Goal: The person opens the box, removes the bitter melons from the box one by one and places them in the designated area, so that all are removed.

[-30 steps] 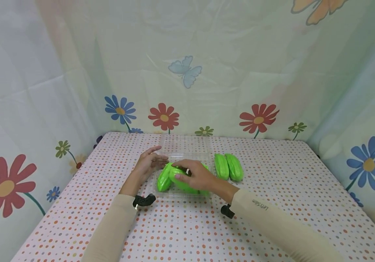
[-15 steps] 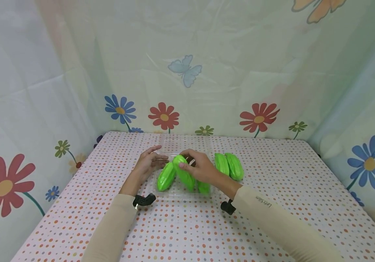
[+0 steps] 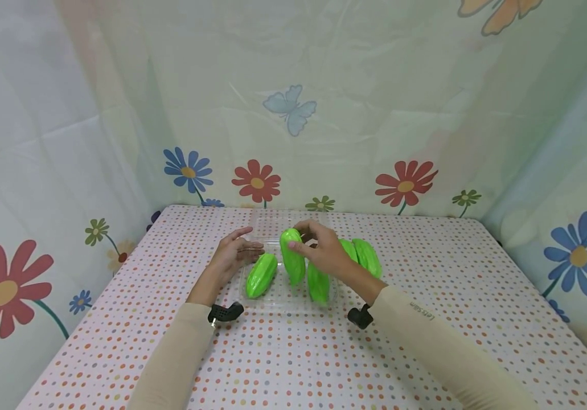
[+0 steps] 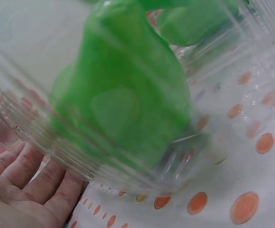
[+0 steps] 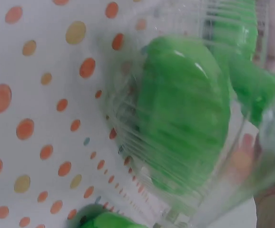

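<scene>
My right hand (image 3: 328, 250) pinches a bright green ridged starfruit (image 3: 292, 266) by its upper end, with thumb and fingers on either side. The fruit stands nearly upright over the middle of a clear plastic clamshell box (image 3: 284, 304). Inside the box, one starfruit (image 3: 261, 276) lies tilted at the left and another starfruit (image 3: 318, 285) sits at the right. At the box's left side is my left hand (image 3: 233, 256), fingers loosely extended. Its fingers (image 4: 52, 183) rest along the outer wall in the left wrist view.
Two more starfruit, one partly behind my right hand (image 3: 348, 249) and one beside it (image 3: 368, 259), lie on the table to the right of the box. The clear lid (image 3: 265, 222) stands open at the back. A dotted cloth (image 3: 283, 364) covers the table.
My right hand has raised the starfruit from the box, turning it from slanted to nearly upright and moving it slightly away. The left hand has stayed in place.
</scene>
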`<state>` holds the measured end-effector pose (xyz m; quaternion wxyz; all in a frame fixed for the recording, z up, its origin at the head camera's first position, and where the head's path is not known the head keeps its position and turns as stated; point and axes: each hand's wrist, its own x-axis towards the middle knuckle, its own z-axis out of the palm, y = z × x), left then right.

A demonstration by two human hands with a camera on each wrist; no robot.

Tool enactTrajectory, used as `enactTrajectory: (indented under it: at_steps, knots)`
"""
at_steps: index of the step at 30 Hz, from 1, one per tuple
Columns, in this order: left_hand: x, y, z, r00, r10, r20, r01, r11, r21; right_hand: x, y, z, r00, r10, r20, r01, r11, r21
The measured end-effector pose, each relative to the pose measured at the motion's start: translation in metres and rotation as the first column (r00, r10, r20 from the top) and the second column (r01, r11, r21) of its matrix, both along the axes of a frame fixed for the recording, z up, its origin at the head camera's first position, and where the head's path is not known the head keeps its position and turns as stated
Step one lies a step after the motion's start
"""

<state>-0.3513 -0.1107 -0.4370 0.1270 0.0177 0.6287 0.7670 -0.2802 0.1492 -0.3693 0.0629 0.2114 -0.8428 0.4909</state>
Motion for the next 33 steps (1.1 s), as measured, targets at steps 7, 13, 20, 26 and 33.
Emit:
enactTrajectory:
  at_steps: [7, 13, 20, 26, 33]
  knots:
    - [0.001, 0.000, 0.001, 1.000, 0.001, 0.003, -0.001, 1.000, 0.008, -0.003, 0.007, 0.003, 0.999, -0.038, -0.025, 0.037, 0.998, -0.052]
    - [0.001, 0.000, 0.001, 1.000, -0.003, 0.005, 0.003, 1.000, 0.011, -0.006, 0.014, 0.005, 0.998, -0.038, -0.054, 0.030, 0.988, -0.153]
    - [0.000, 0.000, 0.000, 1.000, -0.002, 0.003, 0.002, 1.000, 0.013, -0.008, 0.023, 0.005, 0.995, -0.053, -0.089, 0.037, 0.984, -0.177]
    - [0.000, 0.000, 0.001, 1.000, 0.001, 0.004, -0.001, 1.000, 0.012, -0.007, 0.033, 0.005, 0.987, -0.092, -0.128, 0.066, 0.980, -0.189]
    - [0.002, 0.000, 0.001, 1.000, -0.015, -0.012, 0.016, 0.999, 0.038, -0.008, 0.042, 0.007, 0.982, -0.108, -0.157, 0.065, 0.964, -0.257]
